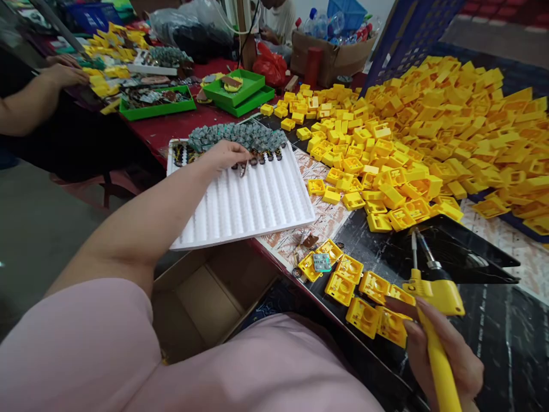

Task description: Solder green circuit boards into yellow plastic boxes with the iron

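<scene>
Now L hand (225,154) w/ fingers pinched on small part (243,170) over white tray (244,212); R hand (462,357) w/ fingers clamped rnd yellow tool (440,296) nr yellow casings (362,316).

1. Soft, fairly even indoor light; the white foam tray (244,209) looks brightest.
2. Pale glare marks the glossy black tray (467,252).
3. Shadow dims the cardboard box (195,309) below the worktop (497,326).
4. Wide-angle distortion stretches the pink sleeve (86,343); distant clutter looks soft.
</scene>
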Motion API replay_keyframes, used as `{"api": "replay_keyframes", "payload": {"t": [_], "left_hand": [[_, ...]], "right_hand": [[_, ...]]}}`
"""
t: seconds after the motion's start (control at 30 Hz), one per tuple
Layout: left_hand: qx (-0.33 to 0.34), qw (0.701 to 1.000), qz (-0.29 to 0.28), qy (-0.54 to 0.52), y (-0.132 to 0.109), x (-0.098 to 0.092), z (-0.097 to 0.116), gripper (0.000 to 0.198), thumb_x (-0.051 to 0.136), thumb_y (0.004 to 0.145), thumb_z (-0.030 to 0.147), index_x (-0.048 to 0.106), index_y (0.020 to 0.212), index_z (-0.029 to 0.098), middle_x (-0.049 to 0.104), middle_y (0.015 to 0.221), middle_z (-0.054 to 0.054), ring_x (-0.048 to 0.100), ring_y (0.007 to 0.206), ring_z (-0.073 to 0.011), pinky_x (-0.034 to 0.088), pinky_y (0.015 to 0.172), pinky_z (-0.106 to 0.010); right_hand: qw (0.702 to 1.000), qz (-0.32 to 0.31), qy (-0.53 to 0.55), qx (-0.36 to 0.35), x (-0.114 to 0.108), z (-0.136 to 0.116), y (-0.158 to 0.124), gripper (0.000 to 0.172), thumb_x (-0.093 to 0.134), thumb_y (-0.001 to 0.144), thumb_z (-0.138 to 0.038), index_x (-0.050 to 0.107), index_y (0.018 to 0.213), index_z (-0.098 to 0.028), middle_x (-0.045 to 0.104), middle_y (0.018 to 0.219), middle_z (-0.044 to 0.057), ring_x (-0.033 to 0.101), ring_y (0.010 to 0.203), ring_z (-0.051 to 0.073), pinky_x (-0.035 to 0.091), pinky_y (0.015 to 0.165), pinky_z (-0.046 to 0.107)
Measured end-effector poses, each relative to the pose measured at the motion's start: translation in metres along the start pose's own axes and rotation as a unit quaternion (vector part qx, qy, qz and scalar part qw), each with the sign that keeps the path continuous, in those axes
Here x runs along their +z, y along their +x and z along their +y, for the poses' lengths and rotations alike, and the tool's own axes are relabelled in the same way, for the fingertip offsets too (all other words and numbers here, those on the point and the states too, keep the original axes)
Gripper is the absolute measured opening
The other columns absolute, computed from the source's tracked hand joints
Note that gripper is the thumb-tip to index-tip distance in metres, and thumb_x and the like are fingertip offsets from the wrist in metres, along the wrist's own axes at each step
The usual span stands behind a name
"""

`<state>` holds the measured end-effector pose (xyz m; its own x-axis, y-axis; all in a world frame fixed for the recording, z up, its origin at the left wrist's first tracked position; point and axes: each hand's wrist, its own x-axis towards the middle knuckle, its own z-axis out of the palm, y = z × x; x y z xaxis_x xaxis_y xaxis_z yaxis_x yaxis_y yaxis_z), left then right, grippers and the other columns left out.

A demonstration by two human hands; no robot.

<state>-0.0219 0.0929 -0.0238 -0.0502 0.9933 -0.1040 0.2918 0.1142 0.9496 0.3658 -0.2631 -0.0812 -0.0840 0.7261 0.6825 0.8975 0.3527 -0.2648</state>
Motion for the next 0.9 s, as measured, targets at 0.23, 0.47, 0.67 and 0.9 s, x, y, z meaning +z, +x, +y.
{"api": "replay_keyframes", "payload": {"t": [0.23, 0.47, 0.67, 0.9], "left_hand": [[0.037, 0.993, -0.085, -0.078, -0.053, 0.025, 0.021, 0.022, 0.086, 0.075, 0.023, 0.065, 0.069, 0.017, 0.062, 0.063, 0.000, 0.056, 0.060, -0.0119, 0.039, 0.060, -0.026], [-0.011, 0.927, -0.318, -0.201, -0.182, 0.107, 0.001, 0.039, 0.097, 0.065, 0.042, 0.069, 0.074, 0.017, 0.070, 0.068, 0.000, 0.067, 0.063, -0.0129, 0.056, 0.065, -0.026], [-0.069, 0.904, -0.342, -0.245, -0.214, 0.140, -0.028, 0.047, 0.094, 0.069, 0.057, 0.069, 0.078, 0.019, 0.075, 0.076, -0.002, 0.069, 0.066, -0.0146, 0.057, 0.064, -0.027], [0.259, 0.914, -0.312, -0.035, -0.204, 0.139, -0.029, 0.041, 0.068, 0.097, 0.058, 0.083, 0.103, 0.020, 0.081, 0.121, -0.011, 0.074, 0.120, -0.0259, 0.056, 0.112, -0.041]], "right_hand": [[0.998, 0.004, 0.054, 0.011, 0.015, -0.015, 0.025, 0.036, 0.072, 0.097, -0.013, 0.072, 0.129, -0.030, 0.083, 0.089, -0.005, 0.080, 0.065, 0.021, 0.068, 0.061, 0.026], [0.977, -0.022, 0.200, 0.068, 0.044, -0.057, 0.050, 0.060, 0.091, 0.084, -0.042, 0.056, 0.130, -0.027, 0.078, 0.127, 0.014, 0.077, 0.118, 0.034, 0.070, 0.096, 0.046], [0.990, 0.076, 0.111, 0.038, 0.044, -0.050, 0.049, 0.046, 0.076, 0.091, -0.006, 0.062, 0.126, -0.031, 0.082, 0.098, -0.001, 0.082, 0.081, 0.021, 0.069, 0.073, 0.029], [0.996, 0.032, 0.079, -0.020, 0.012, -0.023, 0.033, 0.064, 0.073, 0.091, -0.005, 0.058, 0.143, -0.040, 0.082, 0.120, 0.001, 0.082, 0.100, 0.023, 0.071, 0.086, 0.038]]}}
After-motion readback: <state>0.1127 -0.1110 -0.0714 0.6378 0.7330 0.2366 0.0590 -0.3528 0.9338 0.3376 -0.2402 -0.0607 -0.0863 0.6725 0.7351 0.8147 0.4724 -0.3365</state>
